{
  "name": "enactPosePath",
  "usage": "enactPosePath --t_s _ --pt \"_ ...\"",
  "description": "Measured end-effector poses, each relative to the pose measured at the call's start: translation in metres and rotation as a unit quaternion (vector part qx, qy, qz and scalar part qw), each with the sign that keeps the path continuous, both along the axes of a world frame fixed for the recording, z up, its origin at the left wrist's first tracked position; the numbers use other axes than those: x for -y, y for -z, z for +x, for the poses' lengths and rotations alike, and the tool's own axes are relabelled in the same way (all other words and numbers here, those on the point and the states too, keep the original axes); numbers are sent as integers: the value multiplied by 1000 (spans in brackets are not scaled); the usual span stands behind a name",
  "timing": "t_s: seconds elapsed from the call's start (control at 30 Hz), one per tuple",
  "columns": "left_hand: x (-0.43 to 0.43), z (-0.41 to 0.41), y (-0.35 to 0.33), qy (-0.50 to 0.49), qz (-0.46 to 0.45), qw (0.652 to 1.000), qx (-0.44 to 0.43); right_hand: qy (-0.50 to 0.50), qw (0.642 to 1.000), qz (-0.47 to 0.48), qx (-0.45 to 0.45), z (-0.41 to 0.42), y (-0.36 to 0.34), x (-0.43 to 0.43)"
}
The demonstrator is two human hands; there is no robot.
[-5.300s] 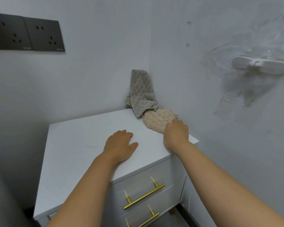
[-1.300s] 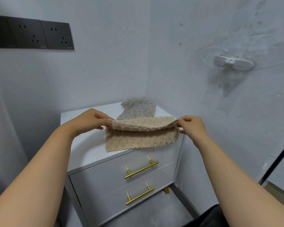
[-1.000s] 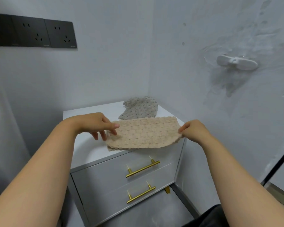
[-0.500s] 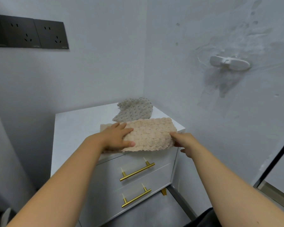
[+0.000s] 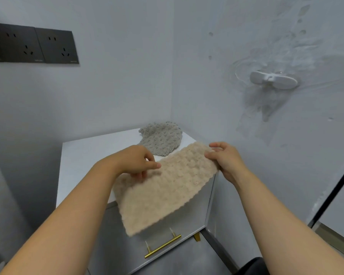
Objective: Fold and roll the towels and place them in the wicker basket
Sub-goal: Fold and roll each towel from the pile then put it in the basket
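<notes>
**Colleague:** Where is the towel at this moment?

**Me:** I hold the beige towel (image 5: 163,191) in the air, tilted, over the front edge of the white cabinet (image 5: 83,155). My left hand (image 5: 136,161) pinches its upper left edge between thumb and curled fingers. My right hand (image 5: 225,159) pinches the far right corner, and the other fingers are bent behind the cloth.

**Colleague:** How will you fold it well?

**Me:** I think I should lay it flat on the cabinet top, keep both pinches tight so the edge stays straight, and bring edge exactly to edge. The pile looks thick and soft, so a loose roll will probably open again.

**Colleague:** What can you not see?

**Me:** The wicker basket is not in view. My left fingertips are blurred. I cannot tell whether the towel is one layer or two. The grey towel (image 5: 161,139) lies crumpled in the far corner, and the hanging cloth hides the upper drawer.
</notes>
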State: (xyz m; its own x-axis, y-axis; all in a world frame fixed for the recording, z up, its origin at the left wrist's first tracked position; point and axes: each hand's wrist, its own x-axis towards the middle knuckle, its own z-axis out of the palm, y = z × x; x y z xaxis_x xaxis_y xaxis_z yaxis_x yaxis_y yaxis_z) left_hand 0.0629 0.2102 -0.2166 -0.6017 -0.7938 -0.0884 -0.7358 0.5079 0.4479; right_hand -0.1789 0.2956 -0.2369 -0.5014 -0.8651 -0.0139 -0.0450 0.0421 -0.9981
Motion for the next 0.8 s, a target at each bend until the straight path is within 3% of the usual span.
enactPosePath --t_s 0.13,0.27,0.37,0.57,0.67,0.8 --pt "-4 -7 -4 -23 -34 989 -140 -103 986 -50 -121 17 -35 -19" --pt "-17 -20 -6 49 118 965 -229 -164 968 -84 -170 34 -54 -34" --pt "-19 -31 2 56 157 944 -284 -187 961 -84 -185 37 -60 -40" --pt "-26 -43 -1 50 172 881 -437 -91 949 -48 -297 27 -59 -40" --pt "-24 -46 -1 35 147 875 -460 -67 953 -27 -295 20 -56 -37" --pt "-23 -50 4 6 124 869 -479 -146 957 54 -243 4 -52 -41"
